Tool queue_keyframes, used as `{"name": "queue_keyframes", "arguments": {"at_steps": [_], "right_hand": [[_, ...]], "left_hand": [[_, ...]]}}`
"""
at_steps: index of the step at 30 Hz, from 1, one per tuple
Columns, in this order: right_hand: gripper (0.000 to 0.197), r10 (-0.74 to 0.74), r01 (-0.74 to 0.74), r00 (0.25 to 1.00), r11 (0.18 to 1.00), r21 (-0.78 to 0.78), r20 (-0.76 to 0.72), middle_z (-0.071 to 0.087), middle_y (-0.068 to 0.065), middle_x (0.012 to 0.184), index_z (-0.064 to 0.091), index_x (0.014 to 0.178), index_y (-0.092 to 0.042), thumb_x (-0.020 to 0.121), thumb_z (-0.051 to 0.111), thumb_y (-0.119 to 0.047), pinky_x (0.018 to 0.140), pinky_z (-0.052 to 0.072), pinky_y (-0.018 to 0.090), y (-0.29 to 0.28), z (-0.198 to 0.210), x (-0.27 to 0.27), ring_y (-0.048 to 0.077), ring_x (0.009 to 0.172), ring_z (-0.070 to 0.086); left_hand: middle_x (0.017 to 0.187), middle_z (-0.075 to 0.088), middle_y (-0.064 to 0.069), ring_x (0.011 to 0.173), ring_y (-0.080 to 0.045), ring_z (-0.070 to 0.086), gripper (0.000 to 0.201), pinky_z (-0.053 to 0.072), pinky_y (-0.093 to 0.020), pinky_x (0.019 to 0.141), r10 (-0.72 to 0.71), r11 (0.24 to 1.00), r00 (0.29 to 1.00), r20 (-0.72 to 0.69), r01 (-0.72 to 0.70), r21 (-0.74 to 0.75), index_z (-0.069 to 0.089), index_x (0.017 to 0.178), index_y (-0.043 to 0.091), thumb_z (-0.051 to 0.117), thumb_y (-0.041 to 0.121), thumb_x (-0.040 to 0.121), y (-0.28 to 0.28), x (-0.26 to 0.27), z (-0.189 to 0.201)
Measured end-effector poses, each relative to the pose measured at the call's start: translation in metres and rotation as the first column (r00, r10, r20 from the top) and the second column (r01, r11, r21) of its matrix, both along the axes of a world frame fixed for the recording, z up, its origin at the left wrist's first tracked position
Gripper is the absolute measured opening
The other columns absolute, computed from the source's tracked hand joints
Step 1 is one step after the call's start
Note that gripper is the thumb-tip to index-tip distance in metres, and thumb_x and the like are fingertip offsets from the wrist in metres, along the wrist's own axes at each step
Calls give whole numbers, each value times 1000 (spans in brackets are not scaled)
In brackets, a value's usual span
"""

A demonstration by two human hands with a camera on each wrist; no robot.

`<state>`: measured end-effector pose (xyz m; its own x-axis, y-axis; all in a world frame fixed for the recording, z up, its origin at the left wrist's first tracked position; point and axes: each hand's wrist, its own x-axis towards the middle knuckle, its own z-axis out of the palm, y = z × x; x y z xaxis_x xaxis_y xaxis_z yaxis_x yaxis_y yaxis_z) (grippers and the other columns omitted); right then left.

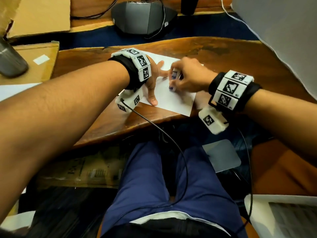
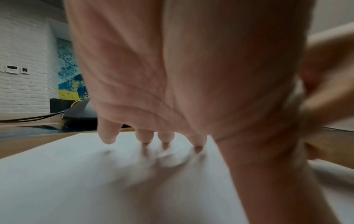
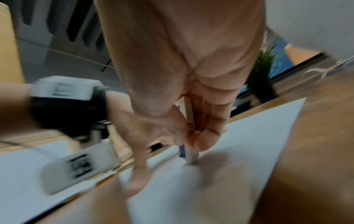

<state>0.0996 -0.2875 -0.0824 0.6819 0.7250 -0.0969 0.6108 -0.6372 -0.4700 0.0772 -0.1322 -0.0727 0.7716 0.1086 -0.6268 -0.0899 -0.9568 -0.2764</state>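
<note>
Left hand (image 1: 153, 75) presses flat white paper sheet (image 1: 173, 103) onto brown wooden bench (image 1: 226, 54); right hand (image 1: 191, 75) grips white-and-blue rectangular eraser (image 1: 174, 76) against sheet.

Wooden table (image 1: 231, 54); white brick wall (image 2: 23, 84), blue-yellow painting (image 2: 70, 81); potted plant (image 3: 262, 72) in background.

Head cam: high, tilted down and forward at the counter (image 1: 223, 54), mid-range. Wrist cams: low, very close, skimming just above its surface. All three share the white paper (image 1: 173, 100).
</note>
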Motion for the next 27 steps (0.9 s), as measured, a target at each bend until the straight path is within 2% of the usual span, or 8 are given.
{"name": "queue_keyframes", "arguments": {"at_steps": [3,7,11,15,18,20,24,27], "right_hand": [[20,163,-165,986,984,-65,-37,67,1,97,63,103,-19,88,72,-26,74,50,26,-1,0,-10,18,86,63],[22,-52,52,998,999,-14,-20,67,5,104,66,108,-11,90,72,-23,69,49,22,-5,5,7,22,96,65],[33,153,-154,988,987,-48,-26,66,2,105,63,119,-15,89,72,-27,80,53,29,-4,-3,-15,20,92,64],[26,-42,42,999,999,-15,-25,67,5,107,66,111,-11,90,72,-24,75,49,27,-6,4,3,20,94,63],[24,60,-60,998,998,-34,23,65,4,103,64,111,-12,91,70,-24,76,50,29,-4,1,-8,22,91,62],[30,117,-120,992,991,-56,-56,67,2,102,64,117,-14,90,71,-25,79,54,29,-4,0,-12,18,88,64],[29,-134,135,989,991,8,-66,68,5,109,66,115,-10,89,72,-21,72,50,24,-15,5,15,18,93,64],[28,-210,215,972,976,42,-107,68,4,104,65,115,-10,90,71,-20,66,50,22,-18,4,21,16,85,66]], "left_hand": [[164,-11,-3,148,-37,14,164,21,-60,115,-13,999,1000,9,13,29,-15,149,50,77,85,17,3,2,-2],[161,-25,3,150,-34,4,146,16,-60,117,3,1000,1000,-12,-3,-1,-17,147,51,78,72,39,-5,-4,5],[162,-21,1,149,-36,8,147,18,-60,116,1,1000,1000,-6,-1,24,-18,148,49,79,73,39,-1,-5,5],[161,-23,2,150,-35,5,144,18,-59,116,13,1000,1000,-7,-13,-21,-16,147,51,80,70,41,-3,-5,4],[162,-19,1,149,-36,8,153,18,-60,116,14,1000,1000,-2,-14,-8,-16,147,52,78,76,29,-1,-4,4],[162,-19,2,149,-36,9,153,19,-59,115,21,1000,1000,6,-21,-15,-17,146,52,79,77,30,3,-5,2],[161,-24,4,150,-33,1,146,16,-61,116,41,994,999,13,-39,-102,-19,142,58,82,69,38,4,-3,-2],[162,-22,4,150,-32,1,144,15,-59,115,65,990,998,27,-61,-131,-17,142,60,83,69,40,8,-6,-1]]}}
